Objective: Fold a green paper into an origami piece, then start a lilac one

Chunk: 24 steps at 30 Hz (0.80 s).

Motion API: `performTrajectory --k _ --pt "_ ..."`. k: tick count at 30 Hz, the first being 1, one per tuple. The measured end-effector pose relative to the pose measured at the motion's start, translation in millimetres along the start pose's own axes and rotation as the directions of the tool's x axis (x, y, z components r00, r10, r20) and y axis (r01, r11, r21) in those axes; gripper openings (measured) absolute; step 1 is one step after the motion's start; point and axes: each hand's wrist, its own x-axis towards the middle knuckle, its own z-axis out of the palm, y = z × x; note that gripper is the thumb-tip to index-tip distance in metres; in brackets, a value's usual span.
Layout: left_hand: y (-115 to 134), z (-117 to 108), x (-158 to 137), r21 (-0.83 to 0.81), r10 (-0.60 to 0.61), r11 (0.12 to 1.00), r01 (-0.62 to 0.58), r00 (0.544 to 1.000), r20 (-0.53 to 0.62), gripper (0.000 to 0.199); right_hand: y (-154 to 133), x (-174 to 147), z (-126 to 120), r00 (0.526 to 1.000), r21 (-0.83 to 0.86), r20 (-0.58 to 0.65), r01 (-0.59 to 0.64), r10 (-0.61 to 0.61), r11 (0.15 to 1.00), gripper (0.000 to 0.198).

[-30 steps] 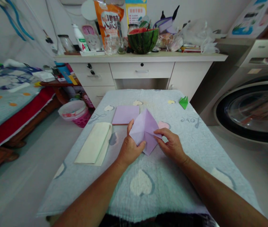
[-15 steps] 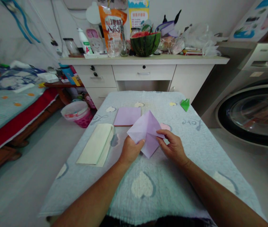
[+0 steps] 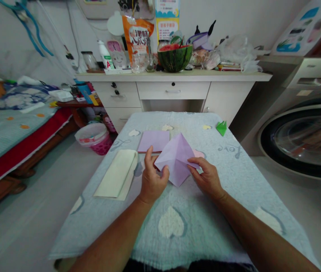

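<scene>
A creased sheet of light purple paper (image 3: 176, 156) is held up over the table, with fold lines meeting near its middle. My right hand (image 3: 207, 175) pinches its right corner between thumb and fingers. At the opposite corner is my left hand (image 3: 153, 181), its thumb and fingers spread around the paper's edge. Behind it lies a stack of square purple paper (image 3: 154, 141). A folded pale cream cloth or paper (image 3: 116, 173) rests left of my left hand. At the far right of the table sits a small folded green paper piece (image 3: 221, 128).
A blue cloth with heart patterns covers the table (image 3: 206, 226). Beyond it stands a white cabinet (image 3: 174, 88) bearing a cut watermelon (image 3: 174, 58), jars and bags. A washing machine (image 3: 302, 121) is on the right; a pink bin (image 3: 94, 138) and bed (image 3: 13, 132) are left.
My left hand has loosened from the paper's left corner, its fingers lifting and spreading. My right hand keeps its pinch. The view has tipped slightly upward.
</scene>
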Motion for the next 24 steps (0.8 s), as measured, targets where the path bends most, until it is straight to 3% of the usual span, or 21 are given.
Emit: performTrajectory --k 3,6,9,18,24 --pt "-1 -5 3 0.160 0.166 0.973 -0.168 0.986 0.024 0.067 -1 1 -1 1.000 -0.008 0.011 0.025 -0.024 1.000 0.015" --pt "-1 -7 5 0.237 0.250 0.933 -0.269 0.962 0.107 0.044 -3 2 -3 0.998 -0.017 0.036 0.055 -0.055 0.998 0.014" --pt "-2 -6 6 0.250 0.245 0.930 -0.270 0.961 0.126 0.035 -4 2 -4 0.996 -0.024 0.054 0.077 -0.075 0.997 0.014" --pt "3 -14 8 0.247 0.110 0.960 -0.132 0.989 0.099 0.036 -1 4 -7 0.997 -0.038 0.024 0.069 -0.068 0.997 0.013" --pt "-1 -16 12 0.287 0.208 0.928 -0.237 0.970 0.126 0.023 -1 2 -7 0.999 -0.053 0.026 0.030 -0.029 0.998 0.028"
